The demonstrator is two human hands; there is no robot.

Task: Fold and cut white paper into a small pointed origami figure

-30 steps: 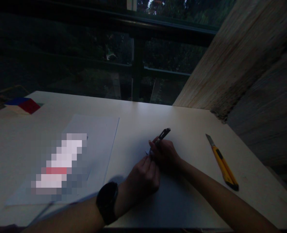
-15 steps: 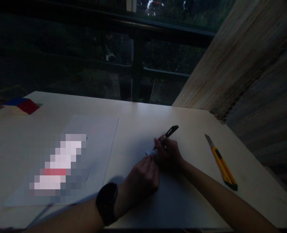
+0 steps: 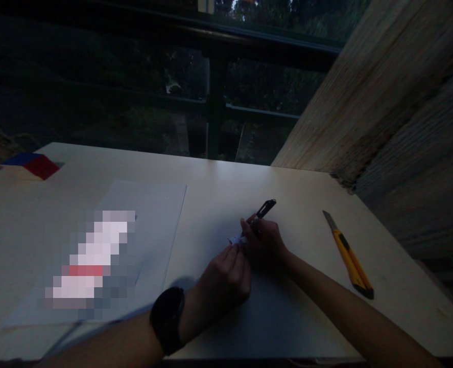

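My right hand (image 3: 263,244) is closed round a black pen (image 3: 262,210) whose clip end points up and to the right. My left hand (image 3: 225,276), with a black watch (image 3: 167,319) on its wrist, has its fingers curled and pinches a small white scrap (image 3: 234,240) against the white table (image 3: 218,194). The pen tip meets that scrap between the two hands. The light is dim and the fingertips are hard to make out.
A yellow utility knife (image 3: 351,260) with its blade out lies to the right of my right arm. A white sheet of paper (image 3: 149,220) lies on the left. A red and blue block (image 3: 32,163) sits at the far left corner. A wall rises on the right.
The pen's tilt has shifted a little, its top swinging right and then slightly back. Both hands have stayed in place on the small scrap.
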